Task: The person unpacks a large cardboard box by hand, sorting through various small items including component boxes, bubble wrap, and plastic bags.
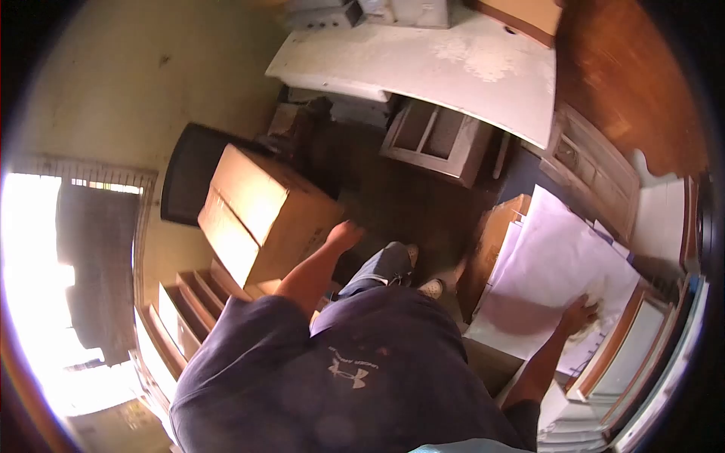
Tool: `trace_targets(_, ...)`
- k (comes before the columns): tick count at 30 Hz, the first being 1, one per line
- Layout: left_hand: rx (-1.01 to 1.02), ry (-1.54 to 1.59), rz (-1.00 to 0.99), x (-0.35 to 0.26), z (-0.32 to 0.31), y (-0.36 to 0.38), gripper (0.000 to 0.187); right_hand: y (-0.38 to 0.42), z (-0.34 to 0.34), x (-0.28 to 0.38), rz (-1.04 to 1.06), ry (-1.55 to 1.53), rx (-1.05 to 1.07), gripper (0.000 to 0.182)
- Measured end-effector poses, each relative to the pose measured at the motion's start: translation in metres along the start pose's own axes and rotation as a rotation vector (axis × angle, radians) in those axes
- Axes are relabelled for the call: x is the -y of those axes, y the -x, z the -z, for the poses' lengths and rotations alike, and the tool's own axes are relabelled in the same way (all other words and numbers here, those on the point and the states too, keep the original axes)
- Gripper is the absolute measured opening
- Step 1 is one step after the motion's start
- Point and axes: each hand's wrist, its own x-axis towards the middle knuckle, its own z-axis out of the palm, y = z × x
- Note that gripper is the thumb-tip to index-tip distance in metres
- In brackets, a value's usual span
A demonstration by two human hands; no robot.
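On the right, my right hand (580,315) rests on a large white sheet (529,275), its fingers bent around a crumpled pale cloth (597,296). The sheet lies over a stack of flat, board-like pieces, and a shadow falls across its lower part. My left hand (346,235) hangs beside a big cardboard box (260,204), close to its right side, with its fingers curled in. Nothing shows in that hand.
A white-topped table (423,57) stands ahead, with a white framed cabinet (434,140) beneath it. A dark screen-like panel (192,174) leans behind the box. Wooden drawers (192,302) are at lower left. Framed panels (630,347) stand at right, near a brown wooden board (634,83).
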Motion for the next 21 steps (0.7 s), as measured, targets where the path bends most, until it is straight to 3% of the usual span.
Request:
trace_targets(1,0.060,0.006,0.156,0.034,-0.022,0.014,0.033,0.004,0.001,0.007,-0.046,0.005,0.001,0.066)
trace_targets(2,0.184,-0.172,0.046,-0.007,0.046,0.051,0.029,0.002,0.003,0.016,-0.151,-0.083,-0.005,0.072)
trace_targets(3,0.116,0.002,0.232,-0.024,0.066,0.076,0.030,-0.002,0.011,0.016,-0.252,-0.169,-0.026,0.077)
trace_targets(4,0.362,-0.259,0.109,0.005,0.041,0.072,0.030,-0.002,0.007,0.010,-0.192,-0.136,0.006,0.078)
trace_targets(5,0.228,0.056,0.379,-0.009,0.057,0.086,0.033,0.001,-0.001,0.008,-0.186,-0.135,-0.036,0.076)
trace_targets(7,0.327,-0.453,-0.053,0.053,0.004,0.060,0.039,0.023,0.032,0.039,-0.301,-0.213,-0.012,0.074)
trace_targets(8,0.317,-0.468,-0.094,0.047,0.021,0.034,0.039,0.031,0.033,0.045,-0.338,-0.202,-0.034,0.074)
trace_targets(10,0.131,0.248,0.437,0.030,0.060,-0.002,0.042,0.067,0.022,0.038,-0.162,-0.026,-0.010,0.071)
trace_targets(11,0.137,0.245,0.397,0.071,0.012,-0.054,0.042,0.083,0.044,0.064,-0.248,-0.084,-0.048,0.070)
trace_targets(12,-0.010,0.629,0.442,0.092,-0.014,-0.117,0.040,0.103,0.038,0.068,-0.215,-0.013,-0.070,0.069)
trace_targets(13,0.012,0.638,0.432,0.068,0.016,-0.143,0.040,0.125,0.031,0.065,-0.169,0.061,-0.079,0.069)
trace_targets(14,-0.082,0.304,0.040,0.046,0.079,-0.172,0.040,0.141,0.045,0.080,-0.260,0.053,-0.052,0.066)
trace_targets(15,-0.133,0.456,0.108,0.004,0.138,-0.192,0.040,0.156,0.054,0.106,-0.355,0.034,-0.035,0.064)
trace_targets(16,-0.186,0.609,0.176,-0.023,0.179,-0.217,0.040,0.163,0.068,0.125,-0.210,0.165,-0.026,0.060)
trace_targets(19,-0.159,0.680,0.052,-0.040,0.233,-0.288,0.045,0.170,0.046,0.130,-0.318,0.174,0.019,0.057)
trace_targets(20,-0.156,0.824,0.065,-0.052,0.257,-0.295,0.042,0.161,0.052,0.142,-0.215,0.434,0.142,0.052)
trace_targets(21,-0.156,0.971,0.082,-0.060,0.271,-0.301,0.039,0.145,0.061,0.163,-0.211,0.432,0.132,0.052)
